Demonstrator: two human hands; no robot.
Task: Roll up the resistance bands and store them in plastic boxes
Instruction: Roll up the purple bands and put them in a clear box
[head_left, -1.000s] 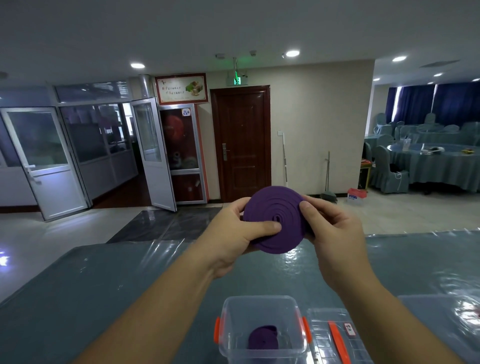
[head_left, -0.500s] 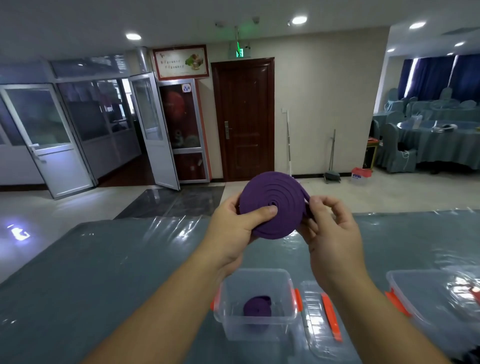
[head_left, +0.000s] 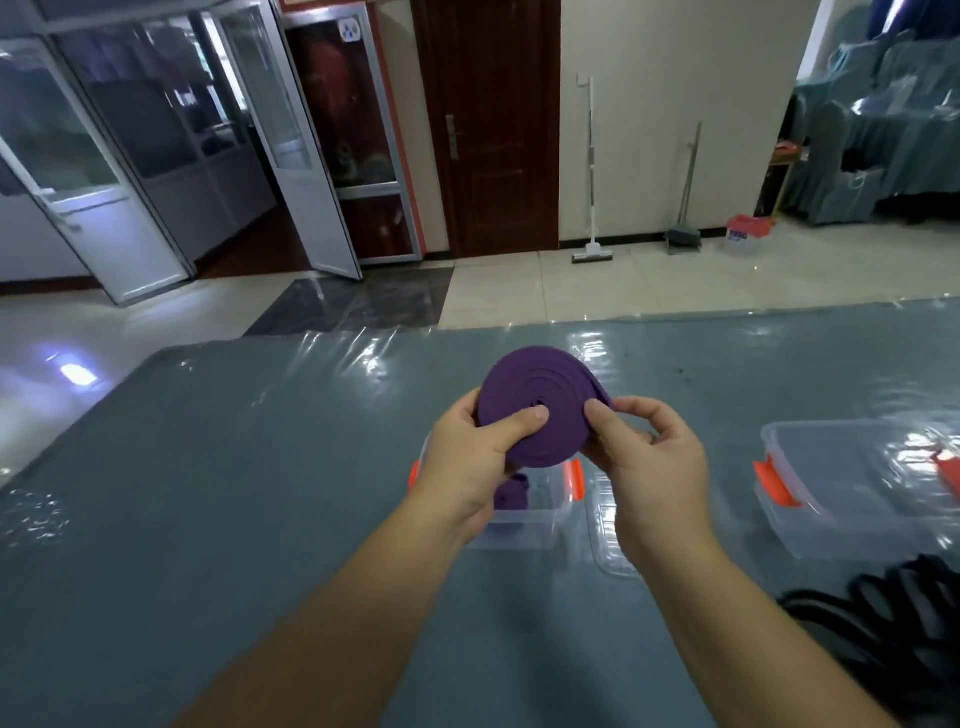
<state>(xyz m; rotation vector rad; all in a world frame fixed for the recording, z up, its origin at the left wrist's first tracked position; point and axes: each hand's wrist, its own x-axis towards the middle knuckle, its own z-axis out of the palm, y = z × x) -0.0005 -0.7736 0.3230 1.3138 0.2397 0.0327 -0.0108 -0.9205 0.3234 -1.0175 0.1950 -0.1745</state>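
Holding flat purple rubber band coil (head_left: 537, 402) above open clear plastic box with orange latches (head_left: 545, 514): left hand (head_left: 475, 457) thumb pressing coil face, right hand (head_left: 647, 457) pinching tail. Rolling looks done; next, lower coil into box without unwinding.

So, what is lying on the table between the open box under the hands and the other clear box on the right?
In the head view, a clear lid lies flat between the open box and the second box, mostly hidden behind the right hand.

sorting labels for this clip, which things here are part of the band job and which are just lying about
Job: purple rolled band held by left hand and right hand; open box; second box; black bands.

Lying about: mop; broom.
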